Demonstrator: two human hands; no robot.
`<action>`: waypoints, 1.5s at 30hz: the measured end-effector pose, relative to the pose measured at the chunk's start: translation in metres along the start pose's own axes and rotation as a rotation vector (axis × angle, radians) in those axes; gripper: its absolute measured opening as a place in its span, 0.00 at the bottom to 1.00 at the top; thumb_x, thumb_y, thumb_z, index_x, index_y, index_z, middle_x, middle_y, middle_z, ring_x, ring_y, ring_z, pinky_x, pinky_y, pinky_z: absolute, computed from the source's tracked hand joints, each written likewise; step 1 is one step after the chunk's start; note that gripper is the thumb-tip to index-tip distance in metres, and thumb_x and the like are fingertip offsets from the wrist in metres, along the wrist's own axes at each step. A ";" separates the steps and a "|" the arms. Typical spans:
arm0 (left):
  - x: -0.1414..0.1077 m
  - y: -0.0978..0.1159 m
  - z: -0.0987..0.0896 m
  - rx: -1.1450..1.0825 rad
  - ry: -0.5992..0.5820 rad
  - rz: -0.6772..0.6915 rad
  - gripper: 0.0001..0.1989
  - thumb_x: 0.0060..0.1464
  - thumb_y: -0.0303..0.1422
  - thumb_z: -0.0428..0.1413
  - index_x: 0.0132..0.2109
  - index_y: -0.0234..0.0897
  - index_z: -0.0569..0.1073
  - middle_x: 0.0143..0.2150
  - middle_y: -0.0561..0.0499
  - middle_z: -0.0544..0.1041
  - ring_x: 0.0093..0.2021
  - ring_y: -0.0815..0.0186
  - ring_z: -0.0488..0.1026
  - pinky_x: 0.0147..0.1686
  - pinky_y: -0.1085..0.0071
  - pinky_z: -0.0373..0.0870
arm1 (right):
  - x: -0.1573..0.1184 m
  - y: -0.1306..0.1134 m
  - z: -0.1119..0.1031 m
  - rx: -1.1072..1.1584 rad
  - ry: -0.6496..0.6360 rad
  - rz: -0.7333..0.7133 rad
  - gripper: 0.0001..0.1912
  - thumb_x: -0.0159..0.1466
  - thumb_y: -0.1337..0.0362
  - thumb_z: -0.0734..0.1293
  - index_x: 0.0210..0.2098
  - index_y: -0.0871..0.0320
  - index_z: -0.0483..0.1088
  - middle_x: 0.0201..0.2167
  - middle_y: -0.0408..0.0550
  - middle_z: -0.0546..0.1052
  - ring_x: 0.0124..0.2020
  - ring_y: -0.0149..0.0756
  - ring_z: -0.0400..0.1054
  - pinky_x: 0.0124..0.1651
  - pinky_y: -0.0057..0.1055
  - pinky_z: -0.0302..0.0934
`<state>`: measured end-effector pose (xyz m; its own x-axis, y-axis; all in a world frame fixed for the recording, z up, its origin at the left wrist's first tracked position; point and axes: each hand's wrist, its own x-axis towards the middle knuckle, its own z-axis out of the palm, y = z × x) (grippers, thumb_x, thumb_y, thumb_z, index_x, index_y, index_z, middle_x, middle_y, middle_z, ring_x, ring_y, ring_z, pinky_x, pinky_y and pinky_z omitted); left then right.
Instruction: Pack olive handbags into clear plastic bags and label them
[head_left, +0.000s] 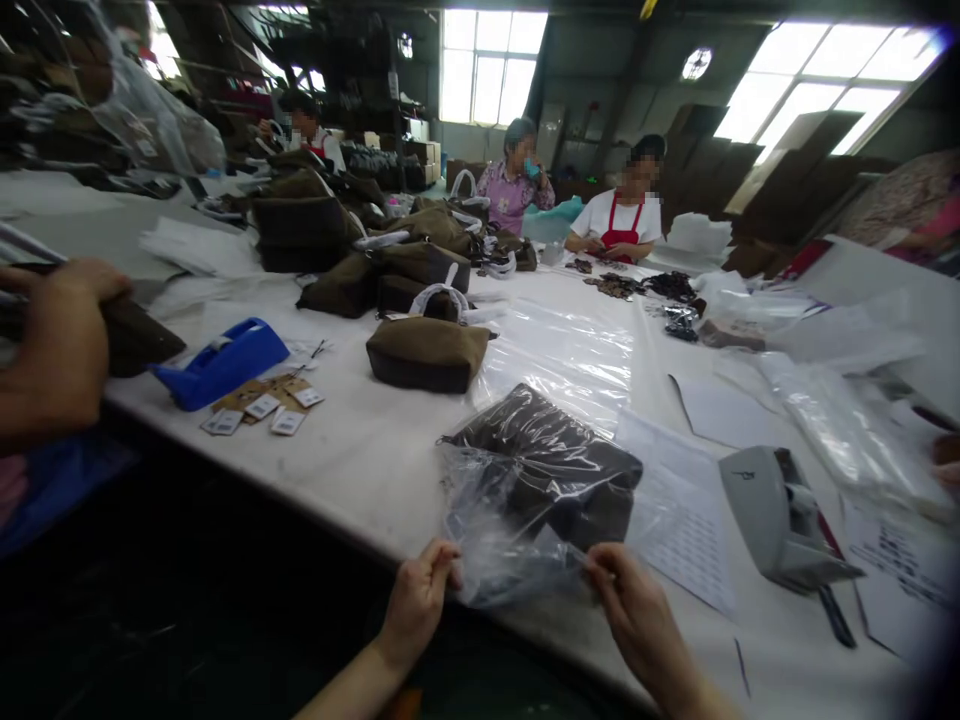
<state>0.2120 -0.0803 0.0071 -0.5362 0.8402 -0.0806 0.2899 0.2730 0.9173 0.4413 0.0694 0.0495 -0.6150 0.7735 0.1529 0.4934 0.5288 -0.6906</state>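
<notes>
A dark brown handbag [555,455] lies on the white table inside a clear plastic bag [491,560], whose loose end points toward me. At the left of that end, my left hand [424,590] pinches the film between thumb and fingers. My right hand [626,595] is closed on the right side of the same end. Between the two hands the film is spread and crumpled. Flat plastic sheets [570,350] lie just beyond the wrapped handbag, and a printed paper [679,530] lies to its right.
A grey tape dispenser [784,520] stands at right, a blue one [221,365] at left beside several tags [266,405]. An olive handbag [427,350] sits ahead, with more piled behind. A co-worker's arm [56,350] reaches in at left. Other people sit at the far end.
</notes>
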 end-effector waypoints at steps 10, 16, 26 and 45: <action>-0.019 -0.015 0.009 0.429 -0.134 0.770 0.11 0.53 0.40 0.55 0.39 0.38 0.73 0.40 0.45 0.73 0.45 0.58 0.69 0.51 0.55 0.65 | -0.024 0.023 0.038 -0.077 0.539 -0.496 0.12 0.58 0.74 0.60 0.40 0.55 0.64 0.34 0.48 0.68 0.35 0.37 0.65 0.37 0.37 0.63; -0.013 -0.031 0.004 0.371 0.040 0.778 0.10 0.57 0.24 0.50 0.43 0.38 0.72 0.31 0.51 0.74 0.39 0.64 0.70 0.49 0.60 0.65 | -0.037 0.062 0.037 -0.253 0.587 -0.487 0.09 0.62 0.67 0.62 0.43 0.55 0.63 0.32 0.47 0.72 0.31 0.35 0.69 0.30 0.31 0.65; -0.004 -0.039 0.000 0.205 0.141 0.676 0.07 0.59 0.26 0.48 0.36 0.37 0.70 0.30 0.51 0.73 0.37 0.65 0.70 0.41 0.67 0.66 | -0.036 0.030 0.025 -0.100 0.435 -0.494 0.06 0.63 0.69 0.60 0.38 0.59 0.69 0.32 0.50 0.71 0.36 0.39 0.68 0.37 0.36 0.64; 0.015 -0.033 -0.017 0.268 -0.073 -0.039 0.22 0.62 0.43 0.37 0.30 0.38 0.69 0.27 0.49 0.70 0.36 0.60 0.69 0.40 0.64 0.65 | 0.064 -0.055 0.014 -0.250 -0.067 -0.033 0.13 0.59 0.50 0.65 0.34 0.53 0.72 0.28 0.45 0.72 0.32 0.39 0.67 0.37 0.36 0.63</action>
<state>0.1812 -0.0848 -0.0181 -0.4954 0.8554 -0.1510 0.4743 0.4120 0.7780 0.3664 0.0846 0.0877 -0.6685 0.7339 0.1199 0.6038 0.6298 -0.4887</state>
